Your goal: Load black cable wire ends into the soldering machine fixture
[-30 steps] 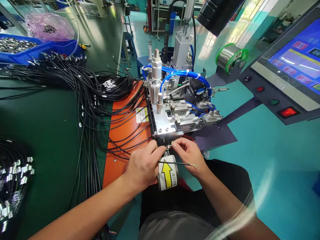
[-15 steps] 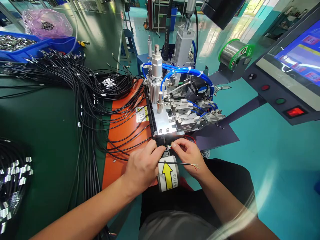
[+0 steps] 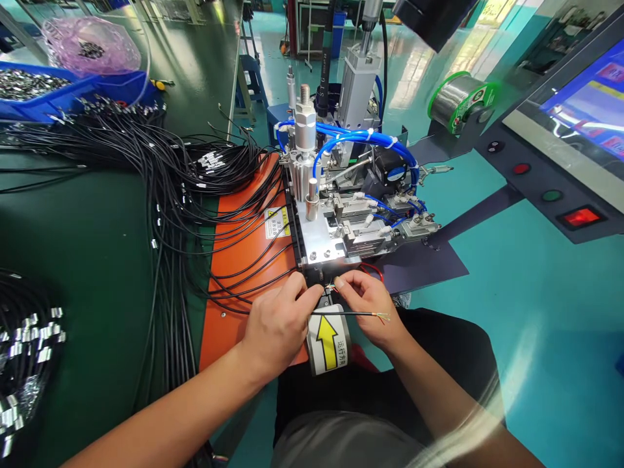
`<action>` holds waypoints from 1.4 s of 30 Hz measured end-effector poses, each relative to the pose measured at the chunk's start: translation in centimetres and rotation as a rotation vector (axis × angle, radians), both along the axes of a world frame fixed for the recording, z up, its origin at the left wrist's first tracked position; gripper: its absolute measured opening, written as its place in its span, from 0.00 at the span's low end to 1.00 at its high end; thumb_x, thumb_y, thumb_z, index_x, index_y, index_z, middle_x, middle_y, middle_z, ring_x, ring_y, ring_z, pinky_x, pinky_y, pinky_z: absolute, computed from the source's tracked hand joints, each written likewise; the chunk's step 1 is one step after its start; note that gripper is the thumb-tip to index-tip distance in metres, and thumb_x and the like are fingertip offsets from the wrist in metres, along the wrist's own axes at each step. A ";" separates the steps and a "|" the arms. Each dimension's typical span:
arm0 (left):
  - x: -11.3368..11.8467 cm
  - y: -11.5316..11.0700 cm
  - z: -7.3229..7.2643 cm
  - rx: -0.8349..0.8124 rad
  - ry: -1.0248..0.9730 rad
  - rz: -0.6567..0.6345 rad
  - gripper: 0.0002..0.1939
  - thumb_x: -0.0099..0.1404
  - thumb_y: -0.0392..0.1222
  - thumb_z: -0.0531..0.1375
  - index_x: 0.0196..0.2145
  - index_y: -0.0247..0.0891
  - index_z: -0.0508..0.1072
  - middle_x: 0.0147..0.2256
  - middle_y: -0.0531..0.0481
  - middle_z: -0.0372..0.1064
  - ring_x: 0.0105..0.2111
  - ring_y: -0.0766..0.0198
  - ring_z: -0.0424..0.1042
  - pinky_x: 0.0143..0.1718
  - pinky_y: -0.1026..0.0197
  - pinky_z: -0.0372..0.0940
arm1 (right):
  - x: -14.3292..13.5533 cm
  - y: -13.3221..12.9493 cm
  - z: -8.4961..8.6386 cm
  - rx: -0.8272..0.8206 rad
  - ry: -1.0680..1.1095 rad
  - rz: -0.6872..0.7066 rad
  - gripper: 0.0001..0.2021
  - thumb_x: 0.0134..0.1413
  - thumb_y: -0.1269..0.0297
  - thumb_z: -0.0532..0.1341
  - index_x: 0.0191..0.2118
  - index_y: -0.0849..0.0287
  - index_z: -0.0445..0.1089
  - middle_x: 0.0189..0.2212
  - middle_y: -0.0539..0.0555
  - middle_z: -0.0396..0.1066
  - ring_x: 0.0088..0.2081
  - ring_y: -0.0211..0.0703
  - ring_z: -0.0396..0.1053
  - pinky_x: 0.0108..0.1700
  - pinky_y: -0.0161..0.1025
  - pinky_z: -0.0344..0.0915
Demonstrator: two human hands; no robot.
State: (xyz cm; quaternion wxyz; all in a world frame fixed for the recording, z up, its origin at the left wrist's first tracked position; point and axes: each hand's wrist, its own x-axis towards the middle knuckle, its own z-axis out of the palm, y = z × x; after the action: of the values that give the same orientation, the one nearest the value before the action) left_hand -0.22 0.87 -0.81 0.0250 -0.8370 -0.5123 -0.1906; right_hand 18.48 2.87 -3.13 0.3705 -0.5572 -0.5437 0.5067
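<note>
My left hand [image 3: 280, 318] is closed on a black cable [image 3: 353, 313], whose stripped end with thin coloured wires sticks out to the right, in front of my right palm. Thumb and forefinger of my right hand [image 3: 368, 302] pinch thin coloured wires [image 3: 332, 285] at the front edge of the metal machine [image 3: 322, 247]. Both sets of fingertips are close together there, with a small gap between them. Just below is a round part with a yellow arrow label [image 3: 327, 341].
Bundles of black cables [image 3: 170, 175] cross the green table [image 3: 97, 227] and orange base [image 3: 234, 253]. A blue bin [image 3: 34, 104] stands back left. A solder spool [image 3: 458, 104] and control panel [image 3: 560, 175] are at right.
The loose stripped cable end has risen slightly in front of my right palm. The thin wires at my right fingertips have shifted a little; both hands stay nearly in place.
</note>
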 end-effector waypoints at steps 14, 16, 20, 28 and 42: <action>-0.1 0.1 -0.1 0.021 0.008 -0.013 0.12 0.67 0.33 0.53 0.40 0.43 0.75 0.31 0.52 0.64 0.25 0.66 0.61 0.24 0.63 0.52 | 0.0 -0.1 -0.2 -0.004 0.041 -0.005 0.14 0.60 0.53 0.59 0.32 0.60 0.69 0.25 0.49 0.65 0.27 0.37 0.61 0.30 0.34 0.59; -0.1 0.1 0.0 0.016 0.012 -0.016 0.12 0.68 0.34 0.53 0.40 0.43 0.75 0.31 0.52 0.64 0.25 0.66 0.61 0.24 0.63 0.52 | 0.0 -0.2 -0.2 -0.003 0.044 -0.006 0.14 0.60 0.53 0.59 0.32 0.60 0.69 0.26 0.49 0.65 0.28 0.38 0.62 0.30 0.34 0.59; 0.0 0.1 0.1 0.001 0.023 -0.018 0.12 0.70 0.35 0.52 0.40 0.43 0.75 0.31 0.51 0.64 0.26 0.66 0.62 0.25 0.63 0.53 | -0.1 -0.3 0.0 0.001 0.038 -0.014 0.14 0.60 0.53 0.59 0.32 0.59 0.68 0.26 0.49 0.65 0.28 0.38 0.62 0.29 0.34 0.59; 0.0 0.2 0.1 -0.051 0.040 -0.023 0.10 0.69 0.35 0.53 0.40 0.43 0.75 0.32 0.51 0.65 0.27 0.66 0.64 0.24 0.64 0.53 | -0.2 -0.4 -0.7 -0.009 0.035 -0.047 0.15 0.58 0.51 0.60 0.32 0.59 0.69 0.25 0.50 0.65 0.27 0.39 0.61 0.30 0.35 0.60; 0.0 0.2 0.1 -0.050 0.044 -0.033 0.09 0.68 0.36 0.54 0.39 0.42 0.74 0.32 0.51 0.64 0.27 0.66 0.65 0.24 0.63 0.54 | 0.3 -1.9 0.7 -0.097 0.113 0.005 0.13 0.56 0.54 0.63 0.33 0.61 0.74 0.30 0.53 0.73 0.31 0.41 0.67 0.32 0.36 0.62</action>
State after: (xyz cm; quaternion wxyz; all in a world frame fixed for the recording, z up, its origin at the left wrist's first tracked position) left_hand -0.26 1.08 -0.73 0.0122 -0.8498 -0.5022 -0.1595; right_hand 18.81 0.94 -2.43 0.3720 -0.5436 -0.4980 0.5640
